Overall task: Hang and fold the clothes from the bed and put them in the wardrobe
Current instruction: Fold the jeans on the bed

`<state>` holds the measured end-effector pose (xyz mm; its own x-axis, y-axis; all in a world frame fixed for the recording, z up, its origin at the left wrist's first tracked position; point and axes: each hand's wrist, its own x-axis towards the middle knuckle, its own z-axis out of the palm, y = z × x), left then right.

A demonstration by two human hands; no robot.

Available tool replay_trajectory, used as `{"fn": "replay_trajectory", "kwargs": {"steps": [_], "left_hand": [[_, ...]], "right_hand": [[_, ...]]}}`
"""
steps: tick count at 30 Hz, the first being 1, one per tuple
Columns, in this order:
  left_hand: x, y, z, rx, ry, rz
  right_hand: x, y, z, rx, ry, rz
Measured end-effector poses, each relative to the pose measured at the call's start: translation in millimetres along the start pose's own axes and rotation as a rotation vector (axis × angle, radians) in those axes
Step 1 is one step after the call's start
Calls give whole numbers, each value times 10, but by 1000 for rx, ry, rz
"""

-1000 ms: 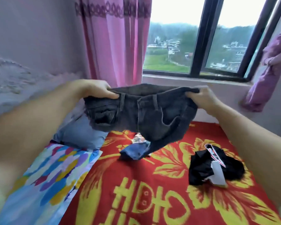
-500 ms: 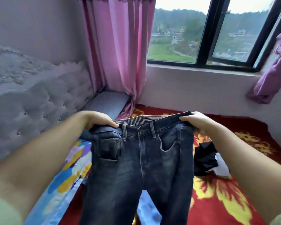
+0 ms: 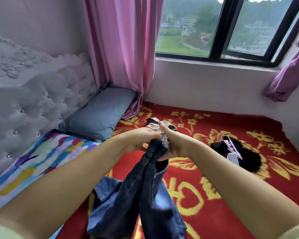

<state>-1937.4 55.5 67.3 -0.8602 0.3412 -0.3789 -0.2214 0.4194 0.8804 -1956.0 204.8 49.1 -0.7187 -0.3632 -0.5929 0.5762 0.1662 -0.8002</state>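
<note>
Folding has begun: dark jeans [image 3: 145, 192], spread wide by the waistband half a second ago, are now doubled lengthwise at centre frame, both waistband ends gripped together by the left hand [image 3: 143, 140] and right hand [image 3: 173, 144]. Legs trail toward the lower edge over the red bedspread [image 3: 231, 195]; a black garment [image 3: 238, 152] is left unfolded at right.

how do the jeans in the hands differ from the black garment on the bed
The jeans are dark blue denim; the black garment has a red-and-white striped band. The jeans hang, gripped at the waist by the left hand and right hand; the black garment lies crumpled and untouched on the red blanket. Neither is folded yet.
</note>
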Motion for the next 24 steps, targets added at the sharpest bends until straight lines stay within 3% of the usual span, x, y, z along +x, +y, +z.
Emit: {"fn": "replay_trajectory", "kwargs": {"steps": [3,5,7,9,12,16,19,22,24], "left_hand": [[-43,9,-7,256,-75,42],[-34,-67,4,345,-35,114],[-2,-244,94,322,145,249],[16,-480,238,158,439,357],[114,-823,351,10,753,373],[232,-1000,371,-98,986,273],[269,-1110,153,-69,1051,170],[149,-1266,-498,-21,1109,96],[-19,-1281,-1191,62,1255,142]], "right_hand": [[52,-15,100,-64,76,20],[106,-60,133,-15,131,-2],[164,-136,170,68,199,-75],[176,-260,194,166,269,-151],[84,-590,312,236,233,-280],[-91,-1086,692,340,151,-427],[-105,-1420,1015,329,138,-539],[-138,-1713,1225,357,83,-639],[-151,-1827,1221,399,67,-691]]}}
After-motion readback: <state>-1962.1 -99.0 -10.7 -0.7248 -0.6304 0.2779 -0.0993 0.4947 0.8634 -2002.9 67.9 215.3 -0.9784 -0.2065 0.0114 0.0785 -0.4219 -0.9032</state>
